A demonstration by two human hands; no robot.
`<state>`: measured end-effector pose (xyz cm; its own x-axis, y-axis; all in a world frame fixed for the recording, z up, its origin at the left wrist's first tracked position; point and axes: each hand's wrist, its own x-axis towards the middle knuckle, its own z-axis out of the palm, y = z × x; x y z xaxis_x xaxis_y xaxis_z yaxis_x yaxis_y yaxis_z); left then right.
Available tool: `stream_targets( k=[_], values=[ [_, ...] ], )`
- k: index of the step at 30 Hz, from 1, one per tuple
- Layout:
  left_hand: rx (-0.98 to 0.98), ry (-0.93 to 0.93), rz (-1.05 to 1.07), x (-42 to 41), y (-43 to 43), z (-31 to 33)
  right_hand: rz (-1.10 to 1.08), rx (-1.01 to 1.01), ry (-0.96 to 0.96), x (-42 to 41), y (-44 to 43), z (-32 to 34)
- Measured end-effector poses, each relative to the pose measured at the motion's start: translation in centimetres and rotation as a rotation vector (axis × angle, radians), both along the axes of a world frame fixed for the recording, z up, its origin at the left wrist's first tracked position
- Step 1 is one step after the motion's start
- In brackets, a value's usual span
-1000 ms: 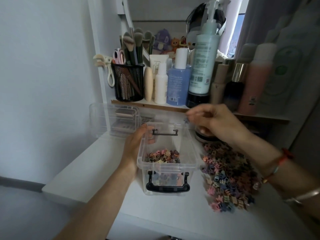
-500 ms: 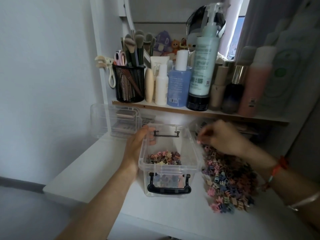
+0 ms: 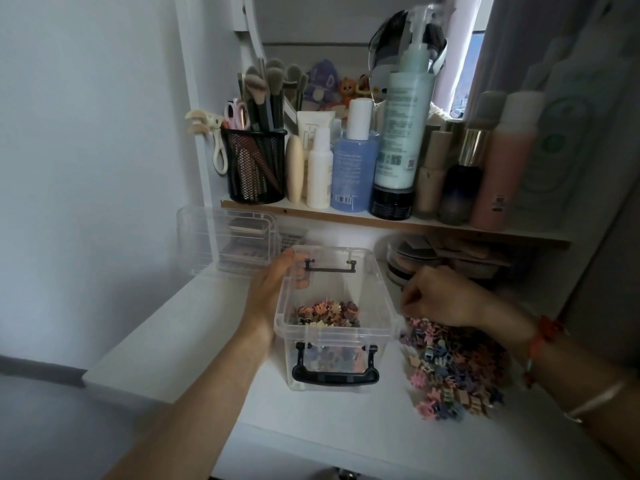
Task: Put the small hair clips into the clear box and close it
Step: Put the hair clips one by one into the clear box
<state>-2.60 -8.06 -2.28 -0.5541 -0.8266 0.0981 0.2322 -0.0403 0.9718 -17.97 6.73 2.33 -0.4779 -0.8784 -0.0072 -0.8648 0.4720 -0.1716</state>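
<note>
Most tiny multicoloured plastic hair clips (image 3: 450, 372) lie heaped on the white worktop (image 3: 346, 427), just right of the clear plastic box (image 3: 332, 332); some sit inside. The left hand (image 3: 273, 289) grips its far-left rim. The right hand (image 3: 440, 296) curls over the heap; I cannot tell whether it pinches any. They look light, stiff and tangle-prone, so small pinches should work.

Black mesh brush cup (image 3: 254, 168), blue bottle (image 3: 353, 171), tall pump bottle (image 3: 401, 126) on shelf (image 3: 381, 225); white desk (image 3: 173, 341) below
</note>
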Motion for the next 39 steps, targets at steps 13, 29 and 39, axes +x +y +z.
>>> stream_targets(
  k=[13, 29, 39],
  values=[
    [0.005, 0.007, -0.001, 0.1, 0.2, 0.2, 0.127, -0.49, -0.297, 1.7, -0.6, 4.2],
    [0.011, 0.028, 0.005, 0.1, 0.5, 0.3, 0.182, -0.608, -0.58, 3.1, -0.7, 4.7],
    [0.019, 0.036, 0.015, 0.1, 0.4, 0.1, 0.19, 0.096, -0.128, 2.0, 1.0, 0.8]
  ],
)
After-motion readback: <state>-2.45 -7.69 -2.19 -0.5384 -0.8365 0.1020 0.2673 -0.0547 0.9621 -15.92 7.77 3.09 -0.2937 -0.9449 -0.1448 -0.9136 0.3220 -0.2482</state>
